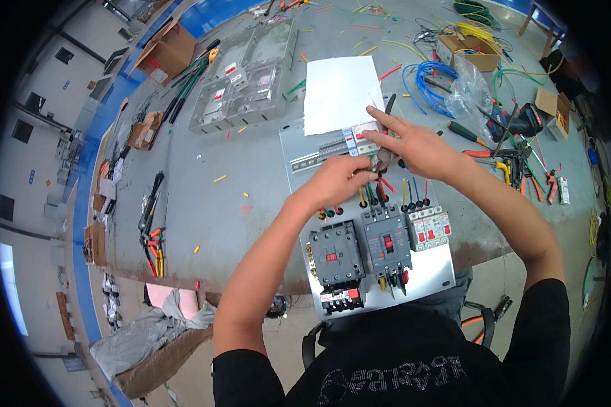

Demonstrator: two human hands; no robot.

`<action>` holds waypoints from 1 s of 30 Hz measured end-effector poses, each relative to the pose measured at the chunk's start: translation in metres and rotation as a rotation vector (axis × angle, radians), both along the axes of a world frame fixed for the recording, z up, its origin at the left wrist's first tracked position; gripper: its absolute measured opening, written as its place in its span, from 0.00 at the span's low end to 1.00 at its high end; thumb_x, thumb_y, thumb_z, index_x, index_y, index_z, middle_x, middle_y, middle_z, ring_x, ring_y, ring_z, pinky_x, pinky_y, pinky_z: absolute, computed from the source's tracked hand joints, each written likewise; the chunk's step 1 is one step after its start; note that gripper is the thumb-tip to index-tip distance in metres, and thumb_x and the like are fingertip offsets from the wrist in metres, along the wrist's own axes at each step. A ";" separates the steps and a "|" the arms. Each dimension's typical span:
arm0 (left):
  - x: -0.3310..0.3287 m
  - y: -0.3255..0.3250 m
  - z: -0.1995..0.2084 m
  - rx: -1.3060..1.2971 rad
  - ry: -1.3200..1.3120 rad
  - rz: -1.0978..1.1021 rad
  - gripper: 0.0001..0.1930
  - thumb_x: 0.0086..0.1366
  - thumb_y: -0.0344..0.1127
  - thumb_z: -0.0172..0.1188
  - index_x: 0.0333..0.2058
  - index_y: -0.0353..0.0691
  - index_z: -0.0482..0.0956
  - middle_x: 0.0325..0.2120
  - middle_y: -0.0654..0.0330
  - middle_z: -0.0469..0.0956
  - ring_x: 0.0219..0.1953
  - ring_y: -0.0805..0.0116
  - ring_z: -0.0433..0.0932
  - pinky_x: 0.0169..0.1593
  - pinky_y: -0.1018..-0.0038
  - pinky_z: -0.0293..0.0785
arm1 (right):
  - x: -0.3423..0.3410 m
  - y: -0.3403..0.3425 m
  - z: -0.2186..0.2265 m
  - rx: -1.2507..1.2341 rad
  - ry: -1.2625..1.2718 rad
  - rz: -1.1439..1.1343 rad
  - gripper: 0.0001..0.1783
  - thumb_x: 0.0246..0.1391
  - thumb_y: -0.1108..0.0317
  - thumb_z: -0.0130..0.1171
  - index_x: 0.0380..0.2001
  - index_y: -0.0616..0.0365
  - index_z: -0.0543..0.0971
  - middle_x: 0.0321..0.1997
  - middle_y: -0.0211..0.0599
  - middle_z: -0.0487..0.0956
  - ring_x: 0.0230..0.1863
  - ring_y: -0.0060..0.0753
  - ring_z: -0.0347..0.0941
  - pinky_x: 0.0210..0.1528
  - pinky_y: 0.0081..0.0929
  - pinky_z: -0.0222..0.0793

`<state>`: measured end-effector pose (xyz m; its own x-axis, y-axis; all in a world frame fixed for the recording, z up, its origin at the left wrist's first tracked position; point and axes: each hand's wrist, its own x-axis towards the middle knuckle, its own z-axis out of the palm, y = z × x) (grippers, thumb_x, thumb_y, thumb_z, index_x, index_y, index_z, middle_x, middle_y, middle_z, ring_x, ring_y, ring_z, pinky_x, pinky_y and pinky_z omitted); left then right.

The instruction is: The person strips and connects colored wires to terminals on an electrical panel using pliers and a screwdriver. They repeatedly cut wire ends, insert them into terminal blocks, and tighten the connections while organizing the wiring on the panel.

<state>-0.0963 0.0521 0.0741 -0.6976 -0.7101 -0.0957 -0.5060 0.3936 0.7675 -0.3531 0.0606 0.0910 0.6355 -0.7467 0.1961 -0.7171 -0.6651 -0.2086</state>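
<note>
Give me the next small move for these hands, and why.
I'd probably ease the bare left hand slightly back before squeezing the dark-handled metal pliers: it appears very close to their head, and the bare right hand holds them.

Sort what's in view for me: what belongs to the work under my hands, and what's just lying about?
Part of the work:
right hand, with a pliers-like tool
left hand, by the wires
metal plate
gray breaker

Seemingly just lying about:
blue wire coil
power drill
cardboard box, upper left
clear plastic case
</note>
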 end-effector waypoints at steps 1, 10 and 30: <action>0.001 -0.001 -0.001 0.028 0.027 0.000 0.12 0.73 0.39 0.64 0.41 0.34 0.81 0.27 0.56 0.80 0.31 0.64 0.76 0.40 0.65 0.74 | 0.001 -0.002 -0.004 -0.011 0.005 0.016 0.53 0.44 0.89 0.62 0.74 0.37 0.69 0.88 0.38 0.49 0.74 0.61 0.69 0.52 0.45 0.84; 0.005 -0.008 -0.014 0.183 0.090 -0.020 0.11 0.74 0.37 0.64 0.42 0.33 0.83 0.33 0.61 0.85 0.38 0.74 0.80 0.47 0.71 0.77 | 0.006 -0.004 -0.025 -0.096 -0.045 0.085 0.57 0.38 0.89 0.64 0.75 0.37 0.70 0.88 0.36 0.47 0.74 0.68 0.68 0.56 0.48 0.83; 0.008 -0.010 -0.012 0.122 0.171 -0.096 0.12 0.70 0.38 0.61 0.37 0.34 0.84 0.32 0.59 0.87 0.38 0.69 0.84 0.47 0.68 0.78 | 0.011 -0.009 -0.012 -0.375 0.194 0.155 0.48 0.44 0.75 0.70 0.72 0.32 0.74 0.65 0.37 0.75 0.56 0.42 0.74 0.56 0.41 0.69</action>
